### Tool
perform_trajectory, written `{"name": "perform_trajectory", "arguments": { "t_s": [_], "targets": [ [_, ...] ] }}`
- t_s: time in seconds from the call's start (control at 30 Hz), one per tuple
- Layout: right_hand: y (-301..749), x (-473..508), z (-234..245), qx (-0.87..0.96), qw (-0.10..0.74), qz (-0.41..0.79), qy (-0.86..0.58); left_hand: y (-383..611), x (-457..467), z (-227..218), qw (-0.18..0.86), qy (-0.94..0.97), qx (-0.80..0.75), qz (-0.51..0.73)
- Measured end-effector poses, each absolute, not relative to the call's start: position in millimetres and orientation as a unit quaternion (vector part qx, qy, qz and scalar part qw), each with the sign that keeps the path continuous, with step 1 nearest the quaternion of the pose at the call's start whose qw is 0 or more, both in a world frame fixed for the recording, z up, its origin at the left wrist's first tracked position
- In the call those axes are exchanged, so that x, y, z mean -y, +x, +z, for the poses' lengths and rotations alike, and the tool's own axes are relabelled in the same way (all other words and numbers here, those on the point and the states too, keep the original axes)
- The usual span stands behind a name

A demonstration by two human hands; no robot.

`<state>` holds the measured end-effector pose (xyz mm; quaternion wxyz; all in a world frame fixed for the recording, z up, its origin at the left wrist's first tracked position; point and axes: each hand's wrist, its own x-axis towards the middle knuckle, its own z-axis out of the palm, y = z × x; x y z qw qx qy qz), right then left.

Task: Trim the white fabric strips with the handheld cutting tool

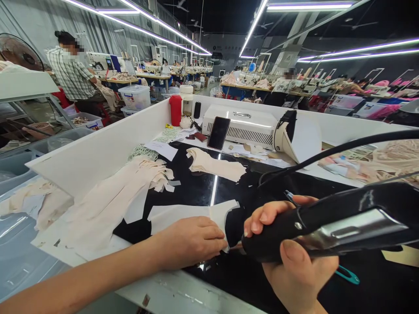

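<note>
My left hand [193,240] lies palm down on a cream fabric piece [183,213], its fingers flat near the right end of the cloth. In my right hand [294,257] is a black corded hand tool [327,218] with a silver metal plate along its side. The fingers and thumb wrap round its body, and its front end points left toward the cloth edge by my left fingertips. What its tip touches is hidden. Farther back lies a small stack of cream fabric pieces [216,163], and a larger pile of cream fabric [108,200] spreads at the left.
The tool's black cable [340,150] arcs over the right side. A phone [219,133] leans on a white vented box [242,124]. Beside it stand a red bottle [175,110] and a jar [186,102]. Turquoise-handled snips [348,274] lie at right. White walls [108,144] edge the table.
</note>
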<state>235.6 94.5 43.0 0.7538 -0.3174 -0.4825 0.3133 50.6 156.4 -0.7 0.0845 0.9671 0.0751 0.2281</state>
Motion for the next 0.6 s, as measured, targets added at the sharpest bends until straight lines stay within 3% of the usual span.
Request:
{"name": "perform_trajectory", "arguments": {
  "t_s": [0.6],
  "targets": [
    [236.0,-95.1,44.5,0.481,0.755,0.325,-0.304,46.7,-156.9,-2.0,0.077,0.966,-0.068,0.236]
  ]
}}
